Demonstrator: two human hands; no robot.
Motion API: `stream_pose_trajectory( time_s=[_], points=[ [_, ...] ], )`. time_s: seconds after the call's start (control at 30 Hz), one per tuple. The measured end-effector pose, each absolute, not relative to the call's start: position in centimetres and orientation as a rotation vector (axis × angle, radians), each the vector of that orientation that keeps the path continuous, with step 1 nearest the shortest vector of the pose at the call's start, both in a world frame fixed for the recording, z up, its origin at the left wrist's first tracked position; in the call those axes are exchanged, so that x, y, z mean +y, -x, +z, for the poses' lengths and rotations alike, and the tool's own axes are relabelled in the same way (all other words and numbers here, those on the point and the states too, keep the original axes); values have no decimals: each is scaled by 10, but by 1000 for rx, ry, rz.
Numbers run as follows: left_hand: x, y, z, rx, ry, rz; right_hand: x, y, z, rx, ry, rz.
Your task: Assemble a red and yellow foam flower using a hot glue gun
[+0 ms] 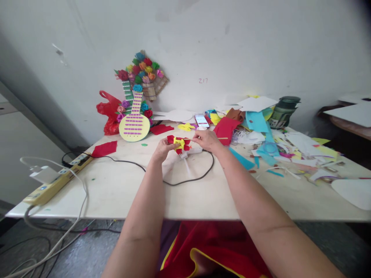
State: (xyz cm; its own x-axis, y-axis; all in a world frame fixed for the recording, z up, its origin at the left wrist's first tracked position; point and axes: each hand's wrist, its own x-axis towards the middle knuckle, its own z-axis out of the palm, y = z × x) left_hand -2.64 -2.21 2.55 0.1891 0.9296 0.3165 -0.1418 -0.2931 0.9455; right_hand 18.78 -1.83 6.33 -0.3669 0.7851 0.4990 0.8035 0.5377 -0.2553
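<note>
My left hand point(162, 149) pinches the left side of a small red and yellow paper flower point(179, 144) above the middle of the table. My right hand point(206, 139) is closed on a thin wooden stick point(222, 138), which sticks out to its right; the other end reaches toward the flower. Whether the stick touches the flower I cannot tell. Just below the flower, a white glue gun point(193, 151) lies on the table with a black cord running from it. A phone point(202, 121) with a lit screen lies behind my right hand.
A paper instrument point(134, 127) and colourful paper flowers point(142, 67) stand at the back left. Paper scraps point(292, 148) and a dark green bottle point(284, 112) are on the right. A yellow power strip point(58, 181) with cables lies at the left edge.
</note>
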Motion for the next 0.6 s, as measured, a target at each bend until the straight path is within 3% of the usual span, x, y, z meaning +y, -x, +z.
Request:
stream_pose_trajectory(
  time_s=[0.6],
  points=[
    [-23,25,26,834,-1451,1322,-16,-194,66,-2178,1240,4]
  ],
)
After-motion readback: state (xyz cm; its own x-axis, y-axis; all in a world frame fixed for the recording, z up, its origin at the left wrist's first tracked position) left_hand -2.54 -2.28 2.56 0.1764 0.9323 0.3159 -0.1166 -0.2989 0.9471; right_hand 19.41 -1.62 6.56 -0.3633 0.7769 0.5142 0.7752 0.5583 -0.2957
